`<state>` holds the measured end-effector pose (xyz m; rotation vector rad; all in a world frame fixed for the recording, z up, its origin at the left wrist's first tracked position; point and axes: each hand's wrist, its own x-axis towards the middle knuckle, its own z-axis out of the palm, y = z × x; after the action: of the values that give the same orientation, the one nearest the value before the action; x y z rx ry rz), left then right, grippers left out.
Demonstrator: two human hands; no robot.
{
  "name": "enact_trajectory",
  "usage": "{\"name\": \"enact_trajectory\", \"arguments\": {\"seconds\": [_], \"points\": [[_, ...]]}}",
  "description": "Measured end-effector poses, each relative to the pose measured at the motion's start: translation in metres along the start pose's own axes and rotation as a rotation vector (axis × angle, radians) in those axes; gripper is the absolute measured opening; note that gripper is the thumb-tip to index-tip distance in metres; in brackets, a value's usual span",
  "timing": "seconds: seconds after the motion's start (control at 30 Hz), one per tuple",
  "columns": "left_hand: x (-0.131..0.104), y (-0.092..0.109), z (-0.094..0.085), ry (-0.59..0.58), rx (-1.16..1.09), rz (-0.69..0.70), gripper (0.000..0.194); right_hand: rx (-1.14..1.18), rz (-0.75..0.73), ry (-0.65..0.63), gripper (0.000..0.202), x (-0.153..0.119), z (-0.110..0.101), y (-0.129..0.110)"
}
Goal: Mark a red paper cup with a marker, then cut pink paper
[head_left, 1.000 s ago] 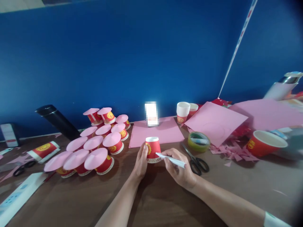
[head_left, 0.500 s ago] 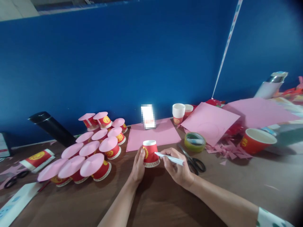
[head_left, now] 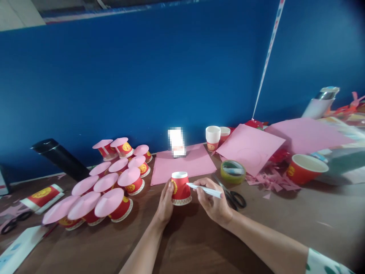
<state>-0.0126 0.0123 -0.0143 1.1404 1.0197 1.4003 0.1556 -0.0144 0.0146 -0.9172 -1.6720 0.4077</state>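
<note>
A red paper cup (head_left: 182, 189) with a gold emblem is upside down in front of me, its white base upward. My left hand (head_left: 165, 203) grips the cup's left side, thumb up near the base. My right hand (head_left: 213, 201) holds a white marker pen (head_left: 205, 189) between thumb and fingers. The marker's tip is at the cup's right side; whether it touches, I cannot tell for certain. Behind the cup lie stacked pink paper sheets (head_left: 182, 167). Black-handled scissors (head_left: 235, 198) rest right beside my right hand.
To the left stand several upturned red cups with pink paper cone tops (head_left: 110, 201), near a black flask (head_left: 58, 158). On the right are a tape roll (head_left: 233, 179), pink paper scraps (head_left: 275, 182) and an upright red cup (head_left: 306, 173). A blue partition (head_left: 171, 76) closes the back.
The view has shifted slightly, so the things on the table appear a little further left and mostly lower. Both hands keep their hold on the cup and the marker.
</note>
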Motion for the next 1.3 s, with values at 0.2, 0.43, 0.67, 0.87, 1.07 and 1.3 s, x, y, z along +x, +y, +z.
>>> {"name": "enact_trajectory", "arguments": {"seconds": [0.2,0.43,0.67,0.87,1.07,1.3], "points": [[-0.0005,0.0021,0.0001,-0.023,0.014,-0.009,0.041,0.002,0.005,0.015,0.01,-0.0003,-0.0002,0.0007],[0.0001,-0.0019,-0.0029,-0.049,0.027,0.007,0.036,-0.004,0.033,0.0,0.01,0.001,-0.0014,0.002],[0.0002,-0.001,-0.0048,-0.03,0.039,-0.006,0.037,-0.009,0.029,0.009,0.01,0.0019,-0.0019,0.0028],[0.0,-0.0006,-0.0037,-0.064,0.021,0.005,0.037,-0.022,0.028,0.016,0.009,0.0023,-0.0021,0.0028],[0.0007,-0.0026,-0.0023,0.001,0.011,0.014,0.042,-0.019,0.035,0.024,0.008,0.0007,-0.0008,0.0046],[0.0003,-0.0018,-0.0032,-0.021,0.02,0.002,0.042,-0.013,0.02,0.012,0.009,0.0001,-0.0012,0.0042]]}}
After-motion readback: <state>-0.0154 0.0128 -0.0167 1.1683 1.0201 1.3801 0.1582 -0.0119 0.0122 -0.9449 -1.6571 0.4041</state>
